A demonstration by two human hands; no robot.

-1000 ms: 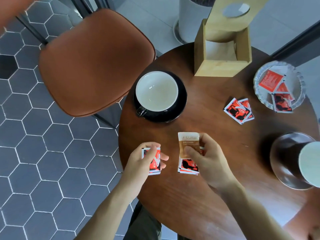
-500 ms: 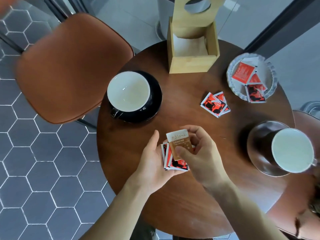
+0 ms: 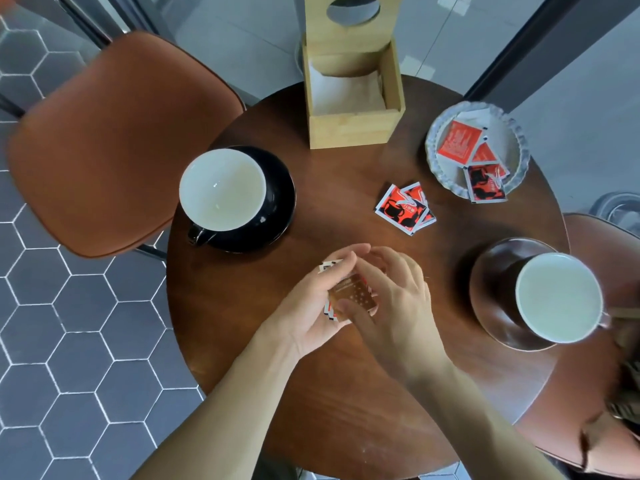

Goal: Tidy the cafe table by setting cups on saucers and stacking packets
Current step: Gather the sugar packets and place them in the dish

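Packets of thin red-and-brown paper point(image 3: 351, 294), light, soft and slippery, sat above the round wooden surface point(image 3: 346, 393), edges held by curled fingers of both the left hand point(image 3: 308, 313) and the right hand point(image 3: 394, 306).

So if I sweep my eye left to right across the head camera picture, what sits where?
Brown chair seat → black cup on its black saucer → loose red packets on the table → glass dish of packets → brown cup on its brown saucer.
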